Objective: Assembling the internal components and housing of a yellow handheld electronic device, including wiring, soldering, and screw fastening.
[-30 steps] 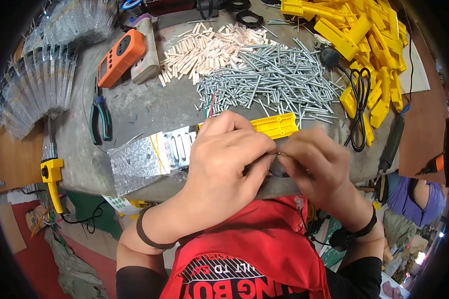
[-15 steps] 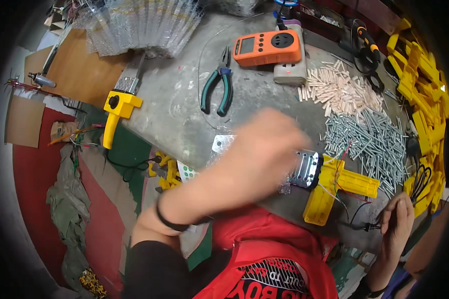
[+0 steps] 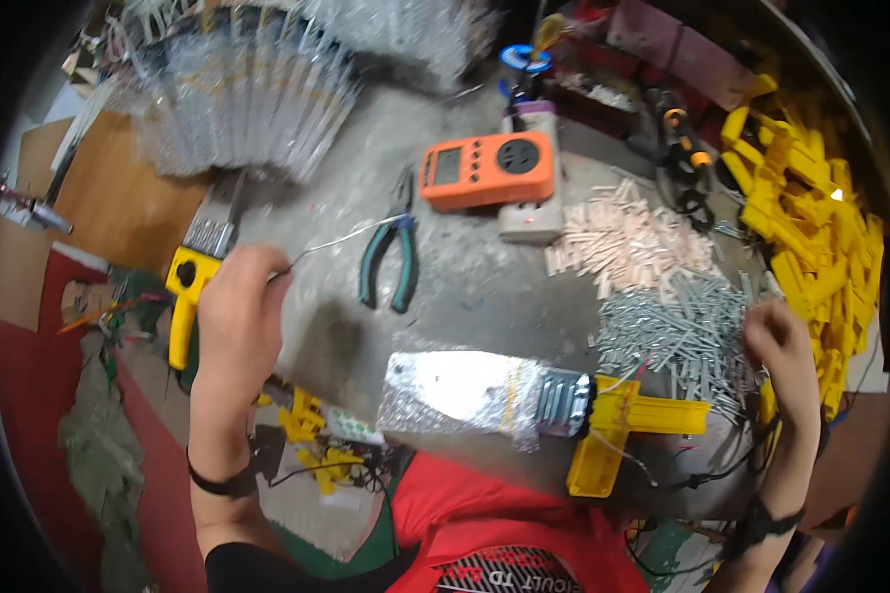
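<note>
My left hand is closed in a loose fist above the left side of the bench, beside a yellow-handled tool with a metal plate. From its fingers a thin silvery wire runs across to the green-handled pliers. At the right, my right hand has its fingers curled in near the pile of screws; what it pinches, if anything, is hidden. Between my hands lies a yellow plastic housing with loose wires, joined to a metal plate in bubble wrap.
An orange meter rests on a power strip. Right of it are a heap of pale small sticks and many yellow shells. Bubble-wrapped plates are fanned at the back left, and a blue spool stands behind.
My left hand has moved from over the metal plate to the far left, uncovering the wrapped plate. The right hand has risen toward the screws. The whole view has shifted.
</note>
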{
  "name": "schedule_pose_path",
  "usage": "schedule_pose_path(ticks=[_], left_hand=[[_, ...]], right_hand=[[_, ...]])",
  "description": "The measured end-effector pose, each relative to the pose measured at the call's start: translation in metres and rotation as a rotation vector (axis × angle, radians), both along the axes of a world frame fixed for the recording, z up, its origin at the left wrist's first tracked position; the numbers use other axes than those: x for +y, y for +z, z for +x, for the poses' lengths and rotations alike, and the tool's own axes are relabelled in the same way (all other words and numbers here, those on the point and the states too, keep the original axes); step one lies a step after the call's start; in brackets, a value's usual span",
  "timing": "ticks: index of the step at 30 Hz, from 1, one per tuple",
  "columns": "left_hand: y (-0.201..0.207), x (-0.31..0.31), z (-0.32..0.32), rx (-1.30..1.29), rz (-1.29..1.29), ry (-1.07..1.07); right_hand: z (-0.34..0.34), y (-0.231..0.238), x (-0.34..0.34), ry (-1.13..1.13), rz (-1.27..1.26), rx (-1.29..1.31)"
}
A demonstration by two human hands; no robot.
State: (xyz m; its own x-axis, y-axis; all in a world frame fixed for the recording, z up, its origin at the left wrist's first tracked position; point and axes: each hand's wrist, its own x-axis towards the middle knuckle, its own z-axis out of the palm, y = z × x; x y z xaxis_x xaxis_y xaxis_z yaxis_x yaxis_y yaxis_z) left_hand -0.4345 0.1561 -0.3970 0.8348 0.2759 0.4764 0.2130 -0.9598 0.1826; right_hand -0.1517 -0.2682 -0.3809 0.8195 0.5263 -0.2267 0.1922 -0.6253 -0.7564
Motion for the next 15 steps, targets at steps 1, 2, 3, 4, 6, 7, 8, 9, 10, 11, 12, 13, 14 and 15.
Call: schedule_pose_path(ticks=[1, 2, 3, 4, 6, 7, 8, 9, 10, 11, 12, 13, 14, 15], left_hand=[[-0.001, -0.006, 0.002, -0.065, -0.036, -0.059], [0.001, -0.022, 0.007, -0.057, -0.123, -0.130], [0.006, -0.038, 0.007, 0.011, -0.056, -0.233], [0.009, -0.054, 0.011, 0.002, -0.084, -0.370], [0.011, -0.079, 0.018, 0.186, -0.270, -0.525], [0.009, -0.085, 0.022, 0.236, -0.286, -0.562], [0.005, -0.091, 0.024, 0.288, -0.303, -0.592], [0.004, -0.096, 0.027, 0.285, -0.304, -0.599], [0.004, -0.100, 0.030, 0.376, -0.370, -0.569], [0.002, -0.102, 0.033, 0.472, -0.433, -0.536], [-0.002, -0.107, 0.036, 0.477, -0.433, -0.541], [-0.005, -0.111, 0.039, 0.407, -0.567, -0.544], [-0.005, -0.115, 0.042, 0.335, -0.701, -0.548], [0.001, -0.116, 0.044, 0.447, -0.928, -0.523]], right_hand=[[0.014, -0.003, 0.010, -0.058, 0.099, -0.158], [0.035, -0.008, 0.016, 0.015, 0.086, -0.377], [0.044, -0.010, 0.039, -0.028, 0.141, -0.308], [0.044, -0.004, 0.065, 0.001, 0.119, -0.320], [0.063, -0.011, 0.088, 0.192, 0.152, -0.473], [0.061, -0.006, 0.104, 0.169, 0.125, -0.336], [0.064, -0.009, 0.115, 0.202, 0.122, -0.317], [0.070, -0.016, 0.123, 0.202, 0.119, -0.387], [0.075, -0.021, 0.128, 0.202, 0.117, -0.454], [0.077, -0.021, 0.132, 0.197, 0.117, -0.452], [0.078, -0.021, 0.133, 0.161, 0.088, -0.479], [0.081, -0.022, 0.136, 0.130, 0.065, -0.503], [0.085, -0.025, 0.136, 0.129, 0.122, -0.569], [0.086, -0.023, 0.129, 0.111, 0.143, -0.641]])
